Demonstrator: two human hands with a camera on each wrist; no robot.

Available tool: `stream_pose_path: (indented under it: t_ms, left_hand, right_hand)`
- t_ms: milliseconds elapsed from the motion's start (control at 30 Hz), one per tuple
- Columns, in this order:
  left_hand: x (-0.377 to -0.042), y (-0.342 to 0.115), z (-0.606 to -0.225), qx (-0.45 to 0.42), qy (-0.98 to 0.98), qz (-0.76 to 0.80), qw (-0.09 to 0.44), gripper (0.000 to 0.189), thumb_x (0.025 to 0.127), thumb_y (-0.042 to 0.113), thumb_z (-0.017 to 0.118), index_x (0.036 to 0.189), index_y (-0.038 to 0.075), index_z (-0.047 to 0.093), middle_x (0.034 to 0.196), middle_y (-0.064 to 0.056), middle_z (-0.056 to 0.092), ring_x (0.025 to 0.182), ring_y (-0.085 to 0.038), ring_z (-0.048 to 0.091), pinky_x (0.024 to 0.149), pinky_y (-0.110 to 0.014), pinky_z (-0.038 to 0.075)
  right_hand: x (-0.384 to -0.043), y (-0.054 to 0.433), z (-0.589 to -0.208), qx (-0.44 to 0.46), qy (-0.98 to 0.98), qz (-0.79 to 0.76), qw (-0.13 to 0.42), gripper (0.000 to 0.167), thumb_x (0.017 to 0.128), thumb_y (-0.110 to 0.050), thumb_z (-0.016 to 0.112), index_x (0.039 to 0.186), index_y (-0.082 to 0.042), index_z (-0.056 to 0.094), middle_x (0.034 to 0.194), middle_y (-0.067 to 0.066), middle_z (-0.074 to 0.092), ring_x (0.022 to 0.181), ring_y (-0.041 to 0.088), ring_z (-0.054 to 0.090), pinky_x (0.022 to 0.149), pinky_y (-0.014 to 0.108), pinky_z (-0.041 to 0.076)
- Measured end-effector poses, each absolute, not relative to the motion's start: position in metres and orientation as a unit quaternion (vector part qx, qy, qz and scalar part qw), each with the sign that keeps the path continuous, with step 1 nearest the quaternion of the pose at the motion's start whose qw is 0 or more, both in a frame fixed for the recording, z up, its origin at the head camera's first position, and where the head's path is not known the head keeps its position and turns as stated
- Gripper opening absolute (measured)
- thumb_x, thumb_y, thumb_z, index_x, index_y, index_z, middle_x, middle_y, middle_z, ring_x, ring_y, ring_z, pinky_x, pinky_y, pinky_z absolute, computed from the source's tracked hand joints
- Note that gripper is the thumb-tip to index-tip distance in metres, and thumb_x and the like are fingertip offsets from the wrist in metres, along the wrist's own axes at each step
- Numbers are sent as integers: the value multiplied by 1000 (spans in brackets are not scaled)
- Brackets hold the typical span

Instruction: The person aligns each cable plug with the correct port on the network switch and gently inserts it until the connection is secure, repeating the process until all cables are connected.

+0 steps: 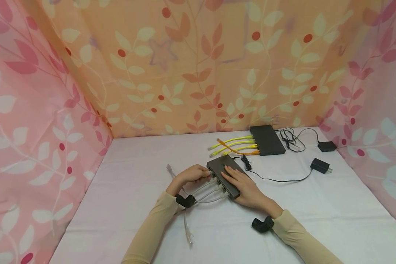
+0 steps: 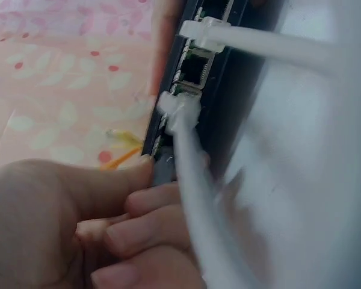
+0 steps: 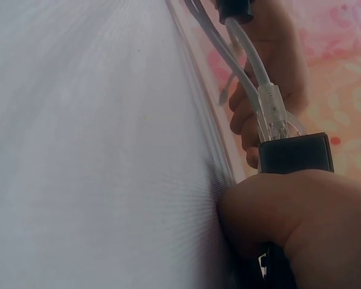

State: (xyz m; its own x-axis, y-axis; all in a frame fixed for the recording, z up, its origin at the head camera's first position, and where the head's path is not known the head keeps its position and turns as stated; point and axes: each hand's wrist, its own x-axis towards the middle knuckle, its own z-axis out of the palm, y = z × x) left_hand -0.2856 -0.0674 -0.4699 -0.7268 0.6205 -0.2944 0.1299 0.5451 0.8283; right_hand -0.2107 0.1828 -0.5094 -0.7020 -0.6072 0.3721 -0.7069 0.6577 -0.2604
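A dark grey network switch (image 1: 229, 176) sits in the middle of the table, its row of ports facing left. Several pale grey network cables (image 1: 204, 200) run from plugs in those ports. My right hand (image 1: 247, 189) grips the switch, fingers spread over its top and the thumb low at its near end, as the right wrist view shows. At the far end of the port row, my left hand (image 1: 192, 174) pinches a small grey plug (image 2: 163, 170) between thumb and fingers. Most of that plug is hidden. Beside it, a clear plug (image 2: 183, 111) is seated in a port.
Behind stands a black network switch (image 1: 267, 140) with yellow cables (image 1: 234, 144) and an orange cable (image 1: 232, 148). Two black power adapters (image 1: 326, 146) lie to the right with thin cords. Loose cable ends (image 1: 189, 236) lie near the left forearm. Patterned cloth walls surround the table.
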Motion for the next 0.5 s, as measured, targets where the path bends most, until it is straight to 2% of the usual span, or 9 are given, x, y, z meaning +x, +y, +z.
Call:
stream_pose_path:
  t_ms: [200,500]
  left_hand:
    - [-288,-63,-473,219,831,423,288,33,98,22,44,86,6,70,54,0,44,46,-10,36,44,-24,31]
    - [-281,-63,-473,211,818,454,285,32,97,19,44,87,3,69,55,-2,43,46,-11,35,45,-24,31]
  right_hand:
    - [-209,183,-507,369,-900,186,141,88,62,-9,76,142,-8,38,148,16,31,135,32,31,107,45,27]
    - [-208,183,-502,370,-909,168,93,92,63,-4,73,145,-8,30,152,15,23,139,29,22,109,45,25]
